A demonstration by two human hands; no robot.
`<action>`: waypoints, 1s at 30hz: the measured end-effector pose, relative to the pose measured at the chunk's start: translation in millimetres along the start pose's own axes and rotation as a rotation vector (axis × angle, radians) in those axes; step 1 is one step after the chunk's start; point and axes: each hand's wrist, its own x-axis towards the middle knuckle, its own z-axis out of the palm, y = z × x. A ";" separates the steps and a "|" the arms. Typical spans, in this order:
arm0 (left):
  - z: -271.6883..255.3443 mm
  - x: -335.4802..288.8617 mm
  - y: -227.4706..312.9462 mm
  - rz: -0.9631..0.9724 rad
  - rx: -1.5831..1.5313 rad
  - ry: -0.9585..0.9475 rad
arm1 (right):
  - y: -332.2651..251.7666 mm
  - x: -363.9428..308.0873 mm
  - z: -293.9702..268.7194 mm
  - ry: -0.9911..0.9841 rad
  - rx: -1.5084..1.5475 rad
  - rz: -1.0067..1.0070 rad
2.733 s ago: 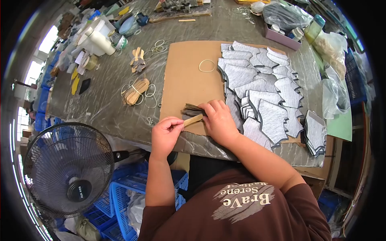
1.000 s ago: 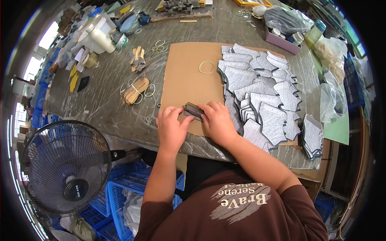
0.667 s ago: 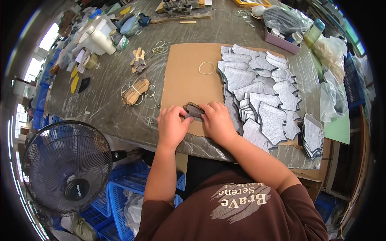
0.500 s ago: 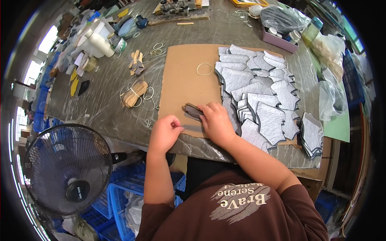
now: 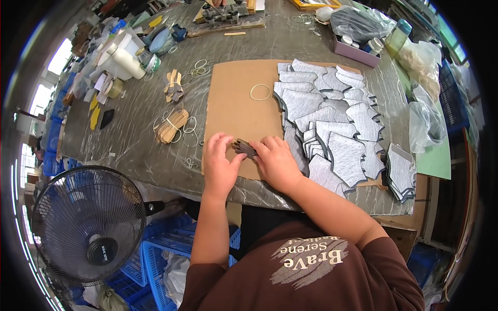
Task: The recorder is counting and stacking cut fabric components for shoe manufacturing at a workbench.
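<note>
My right hand [image 5: 279, 159] grips a small stack of dark grey-brown strips [image 5: 244, 148] between thumb and fingers, just above the cardboard sheet [image 5: 236, 98]. At the stack's left end is my left hand [image 5: 220, 161], its thumb and fingers spread apart, the thumb close to the strips. Whether that thumb touches them I cannot tell. Overlapping grey fabric-like cut pieces [image 5: 345, 155] with dark edges cover the sheet's right side, beside my right hand. A loose rubber band [image 5: 260, 92] lies on the cardboard beyond my hands.
Left of the cardboard lie a banded bundle of tan strips [image 5: 172, 126], a smaller bundle [image 5: 174, 85] and loose rubber bands [image 5: 199, 67]. A black fan [image 5: 88, 225] stands at the near left. A purple box [image 5: 357, 53] sits far right; more grey pieces [image 5: 400, 173] lie near the right edge.
My left hand has moved up to the stack and its pinch has opened; the strip it pinched no longer shows apart. The stack has turned slightly in my right hand.
</note>
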 end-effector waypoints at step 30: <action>-6.3 11.1 -34.5 -0.227 -0.414 0.001 | -0.9 -0.5 -5.7 -0.074 0.101 -0.090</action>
